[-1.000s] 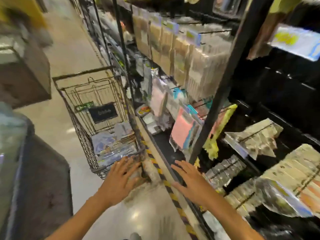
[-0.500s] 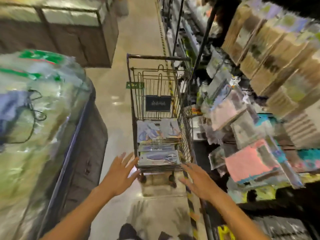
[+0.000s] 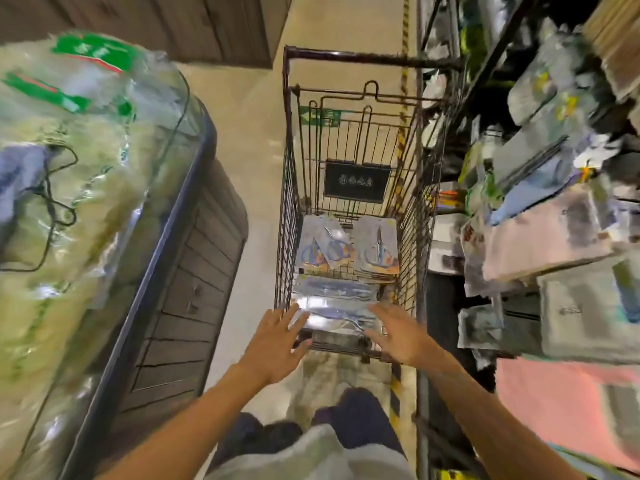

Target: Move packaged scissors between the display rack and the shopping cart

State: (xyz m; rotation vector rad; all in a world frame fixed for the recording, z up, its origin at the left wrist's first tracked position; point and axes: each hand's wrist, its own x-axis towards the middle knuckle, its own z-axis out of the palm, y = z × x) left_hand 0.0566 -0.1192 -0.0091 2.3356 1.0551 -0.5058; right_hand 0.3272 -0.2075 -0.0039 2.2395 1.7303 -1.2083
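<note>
Reaching into the dark wire shopping cart (image 3: 289, 216)

Both hands, left (image 3: 277, 344) and right (image 3: 401, 336), fingers released, flank the nearest glossy packaged scissors (image 3: 334, 308), lying crosswise between them.

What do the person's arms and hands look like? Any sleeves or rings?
Both forearms are bare, with no sleeves showing. The left hand and right hand wear no gloves, and no ring, watch or bracelet is visible in this blurry view.
</note>
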